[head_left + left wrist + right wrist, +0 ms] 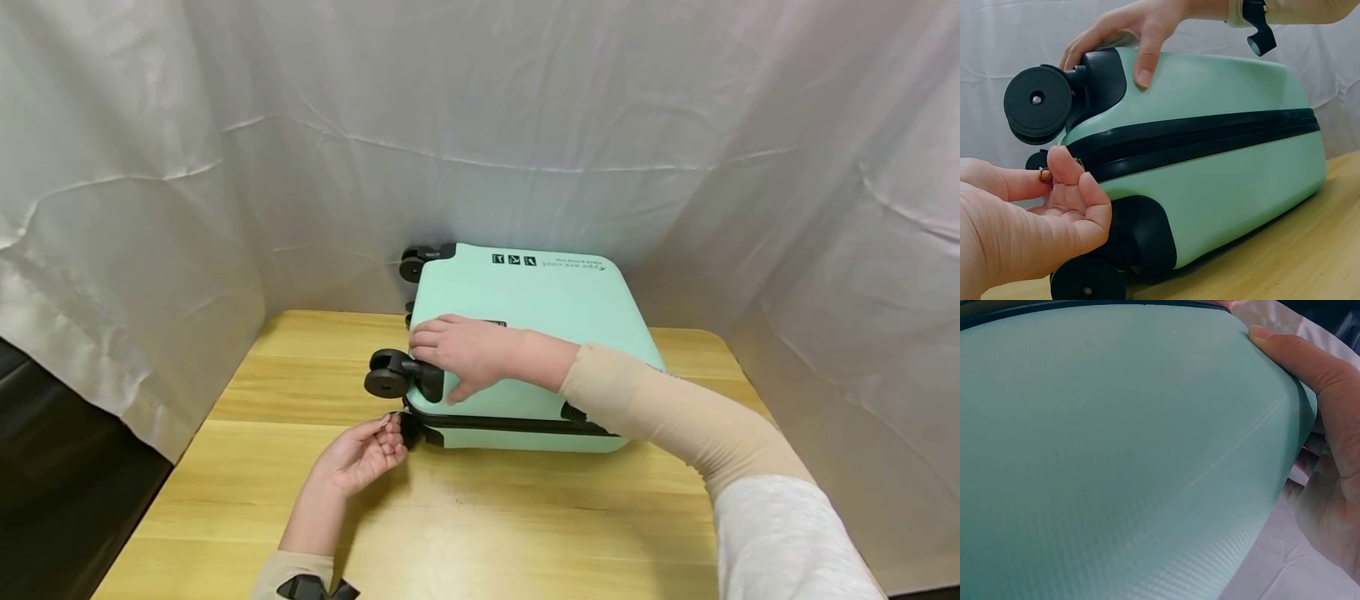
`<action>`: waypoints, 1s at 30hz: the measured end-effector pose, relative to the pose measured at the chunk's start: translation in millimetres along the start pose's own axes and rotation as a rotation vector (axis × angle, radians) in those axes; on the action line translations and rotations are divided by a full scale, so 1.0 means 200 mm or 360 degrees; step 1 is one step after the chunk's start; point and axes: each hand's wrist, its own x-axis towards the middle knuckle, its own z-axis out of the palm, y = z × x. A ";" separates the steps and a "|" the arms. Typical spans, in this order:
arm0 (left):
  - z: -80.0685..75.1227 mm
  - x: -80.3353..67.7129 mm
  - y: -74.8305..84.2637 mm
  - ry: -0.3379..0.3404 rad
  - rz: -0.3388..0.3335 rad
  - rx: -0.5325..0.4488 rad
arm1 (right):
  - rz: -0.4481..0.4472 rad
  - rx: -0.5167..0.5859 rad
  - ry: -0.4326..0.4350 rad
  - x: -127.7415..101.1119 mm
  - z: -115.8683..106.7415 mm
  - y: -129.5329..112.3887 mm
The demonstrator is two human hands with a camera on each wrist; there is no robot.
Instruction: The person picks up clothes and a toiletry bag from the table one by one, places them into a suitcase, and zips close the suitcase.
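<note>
A mint-green hard-shell suitcase point(540, 308) lies flat on the table with its wheeled end to the left. My left hand point(362, 457) is at its near left corner, palm turned up. Between thumb and forefinger it pinches a small metal zipper pull point(1045, 175), mostly covered by the fingers. The black zipper point(1210, 134) runs along the suitcase's near side. My right hand point(468, 352) holds the corner from above beside a black wheel point(387, 373), its thumb on the near side and fingers over the wheeled end. In the right wrist view, its fingertips are partly hidden behind the shell.
Under the suitcase is a wooden table point(480, 525). Pale curtains point(480, 125) hang behind and at both sides. Another wheel point(412, 265) sticks out at the far left corner, and a lower wheel point(1088, 278) is below my left hand.
</note>
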 end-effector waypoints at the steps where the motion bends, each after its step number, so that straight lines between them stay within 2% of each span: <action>1: 0.00 0.00 0.00 -0.0001 -0.0003 -0.0001 | 0.0004 0.0003 -0.0003 0.00 0.00 0.00; 9: -0.02 0.02 0.03 -0.0033 -0.0044 -0.0028 | 0.0010 -0.0008 -0.0003 0.00 0.00 0.00; 14: -0.02 0.03 0.04 -0.0015 -0.0051 -0.0058 | 0.0007 -0.0008 -0.0001 0.01 0.00 0.01; 19: -0.02 0.02 0.04 0.0025 -0.0047 -0.0108 | -0.0018 0.0022 0.0040 0.00 0.01 0.01; 24: -0.03 0.02 0.04 0.0007 -0.0035 -0.0162 | -0.0045 0.0034 0.0091 0.00 0.02 0.02; 30: -0.03 0.07 0.08 0.0052 -0.0040 -0.0194 | -0.0072 0.0032 0.0130 -0.01 0.04 0.02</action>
